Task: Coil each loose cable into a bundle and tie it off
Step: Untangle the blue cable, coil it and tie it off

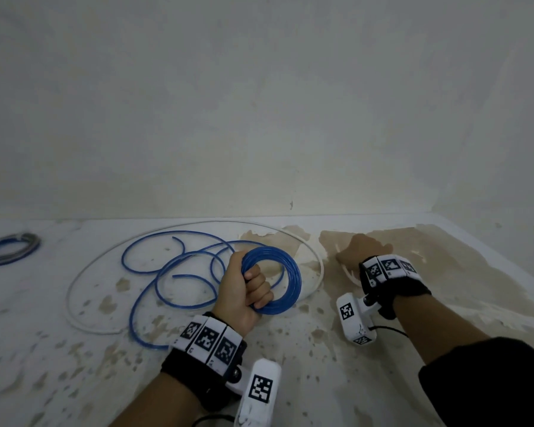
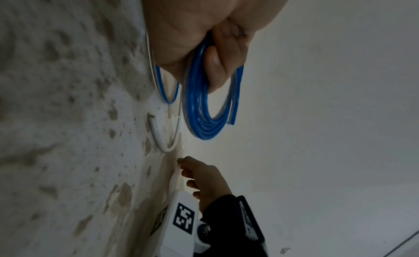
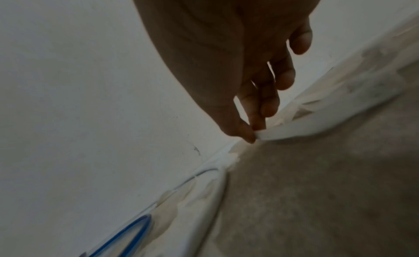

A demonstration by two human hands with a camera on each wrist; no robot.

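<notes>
**Blue coil in hand, right hand fetching a tie**

Right now my left hand [image 1: 244, 291] is closed around the blue coil [image 1: 278, 278], several turns gathered into a ring and held upright just above the counter [image 1: 74, 365]. The left wrist view shows the fingers [image 2: 217, 67] wrapped through the ring and a cut end hanging at its side. The coil sits near the centre of my view. At about 9 o'clock from it, more loose blue cable [image 1: 154, 260] lies sprawled on the counter; I cannot tell whether it joins the coil. A long white cable [image 1: 74, 282] loops wide around the whole blue tangle.

My right hand [image 1: 361, 251] is out at 3 o'clock from the coil, down on the counter. In the right wrist view thumb and fingertips [image 3: 249, 135] pinch the tip of a thin white strip [image 3: 278, 132] lying there. I take it for a tie, though it could be peeling surface.

Far off at 9 o'clock, by the wall, a finished bundle [image 1: 10, 249] rests.

As I read it, this is the tying step for the blue coil. Next I need to lift the strip clear, bring it across to the ring and wrap it round the turns without loosening my left grip.
</notes>
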